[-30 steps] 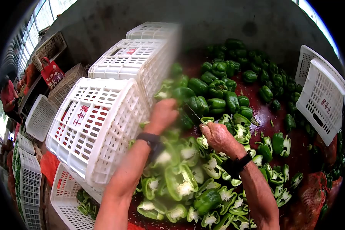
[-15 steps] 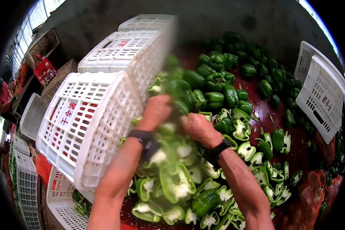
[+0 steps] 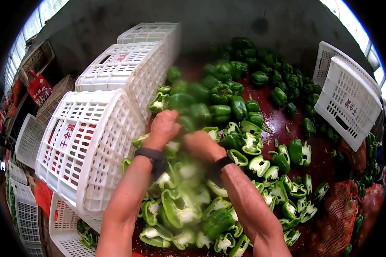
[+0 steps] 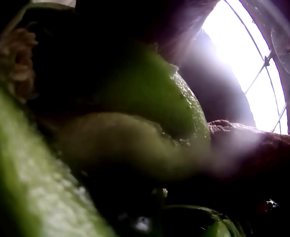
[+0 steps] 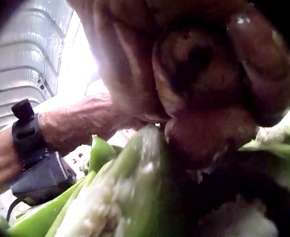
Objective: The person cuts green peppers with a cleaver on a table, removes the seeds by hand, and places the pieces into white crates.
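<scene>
My left hand [image 3: 165, 125] is curled above a heap of cut green bell pepper halves [image 3: 180, 212], beside the white crates. In the left wrist view it holds a cut green bell pepper [image 4: 150, 91], close to the camera and partly in shadow. My right hand [image 3: 201, 143], blurred in the head view, is close on its right. The right wrist view shows that hand [image 5: 204, 84] with its fingers curled tightly into a fist; the knife it grips is hidden there. Pale seed cores show in the halves. Whole green bell peppers [image 3: 221, 94] lie just beyond both hands.
White slatted crates [image 3: 90, 137] stand in a row at the left. Another white crate [image 3: 347, 103] leans at the right. A red mesh sack [image 3: 336, 218] lies at the lower right. Whole peppers spread over the dark red surface [image 3: 281, 118] towards the wall [image 3: 210, 23].
My right hand has moved left, towards the left hand. The thin knife blade seen a second ago no longer shows. The head view has shifted, moving the crates and peppers leftward in it.
</scene>
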The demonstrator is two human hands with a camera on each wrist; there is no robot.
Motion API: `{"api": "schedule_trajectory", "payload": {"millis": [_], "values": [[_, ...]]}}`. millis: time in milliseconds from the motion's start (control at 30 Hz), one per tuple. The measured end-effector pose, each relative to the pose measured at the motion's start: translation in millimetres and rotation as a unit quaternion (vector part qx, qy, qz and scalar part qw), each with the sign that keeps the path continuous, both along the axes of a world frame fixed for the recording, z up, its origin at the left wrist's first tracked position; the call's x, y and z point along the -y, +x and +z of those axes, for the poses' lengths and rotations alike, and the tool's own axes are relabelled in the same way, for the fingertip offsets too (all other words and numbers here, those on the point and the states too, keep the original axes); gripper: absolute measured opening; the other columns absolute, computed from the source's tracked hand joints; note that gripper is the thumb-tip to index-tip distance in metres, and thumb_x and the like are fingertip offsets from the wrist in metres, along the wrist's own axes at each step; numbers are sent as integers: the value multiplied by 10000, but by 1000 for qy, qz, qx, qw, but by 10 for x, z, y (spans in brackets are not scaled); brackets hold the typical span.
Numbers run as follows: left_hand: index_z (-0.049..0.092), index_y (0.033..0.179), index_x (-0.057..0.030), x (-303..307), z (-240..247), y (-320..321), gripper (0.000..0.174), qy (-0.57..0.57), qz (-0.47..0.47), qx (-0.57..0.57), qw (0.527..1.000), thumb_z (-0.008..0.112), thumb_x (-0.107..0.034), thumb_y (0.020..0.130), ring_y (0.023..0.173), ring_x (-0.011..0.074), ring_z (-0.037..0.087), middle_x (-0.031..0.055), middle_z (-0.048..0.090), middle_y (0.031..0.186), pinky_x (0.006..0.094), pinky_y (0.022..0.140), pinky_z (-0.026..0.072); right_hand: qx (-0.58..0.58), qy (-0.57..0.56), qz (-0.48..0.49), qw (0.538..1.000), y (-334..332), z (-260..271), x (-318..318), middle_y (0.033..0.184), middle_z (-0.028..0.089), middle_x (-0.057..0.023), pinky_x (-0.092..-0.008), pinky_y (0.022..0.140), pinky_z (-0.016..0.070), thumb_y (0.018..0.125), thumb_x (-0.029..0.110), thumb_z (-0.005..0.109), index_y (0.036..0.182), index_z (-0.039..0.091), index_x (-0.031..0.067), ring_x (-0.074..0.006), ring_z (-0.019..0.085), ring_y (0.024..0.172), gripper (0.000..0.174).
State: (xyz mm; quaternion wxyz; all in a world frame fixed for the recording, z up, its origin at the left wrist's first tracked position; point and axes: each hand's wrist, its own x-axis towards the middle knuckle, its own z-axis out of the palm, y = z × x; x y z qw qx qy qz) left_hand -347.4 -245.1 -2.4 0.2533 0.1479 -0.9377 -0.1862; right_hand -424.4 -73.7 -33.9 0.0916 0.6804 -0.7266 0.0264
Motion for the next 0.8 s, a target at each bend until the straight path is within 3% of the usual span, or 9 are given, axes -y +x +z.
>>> {"api": "schedule_trajectory", "payload": {"millis": [100,200,267,300,367,433,567,700,800], "values": [[623,803,5,80,-34,2,138,10,24,-17,1000,643,-92,706,806,443,630,249,645,814,493,742,517,106,10,-70,992,30,-106,0,710,634,-44,-339,524,486,849,124,601,836,655,126,-188,647,646,56],[614,853,-2,161,36,-18,130,25,51,12,998,577,-77,754,849,459,630,256,648,894,523,770,513,-196,145,77,967,32,233,-517,740,637,-54,-329,499,467,859,145,598,810,647,125,-170,625,621,72],[603,829,-13,152,147,-125,97,-79,24,-85,993,543,-28,754,802,455,617,236,628,835,519,737,507,146,191,-91,967,-64,438,-712,801,645,-68,-343,508,490,912,185,599,876,642,86,-194,613,612,114],[610,832,-5,124,271,-202,111,-70,-17,-98,993,535,-12,750,815,449,622,238,635,851,505,747,512,368,175,-212,888,-2,788,-818,813,647,-73,-347,515,499,916,200,612,895,636,70,-208,616,615,133],[625,838,10,-17,531,-412,142,-53,-93,-124,987,520,20,744,843,435,633,242,650,884,477,769,520,513,127,-285,800,-1,1296,-1015,835,657,-93,-369,554,528,910,234,659,945,619,45,-250,633,639,197],[644,893,2,-188,558,-638,181,-6,-147,-71,987,530,8,752,873,422,644,230,658,902,464,788,531,323,21,-201,925,-98,1502,-1266,902,677,-164,-418,684,574,805,205,780,1024,597,16,-331,675,757,343],[661,948,-25,-590,279,-1097,204,-24,-174,18,984,544,-47,783,930,408,652,220,666,927,477,840,537,349,-195,-139,906,-531,984,-1494,638,556,-75,-357,415,464,984,259,583,954,576,-15,-188,523,459,275],[624,893,-28,-768,-12,-1290,124,-52,-143,17,988,552,-80,806,965,425,644,234,661,955,500,856,529,272,-68,-238,930,-716,633,-1480,639,568,-64,-352,431,483,917,211,671,1036,574,-25,-205,581,504,282],[618,892,-34,-938,129,-1237,127,-56,-95,23,994,566,-107,802,952,443,646,244,663,944,520,844,531,111,-88,-185,973,-764,381,-1576,655,581,-61,-378,450,500,844,179,732,1085,551,-35,-238,617,533,370]]}}
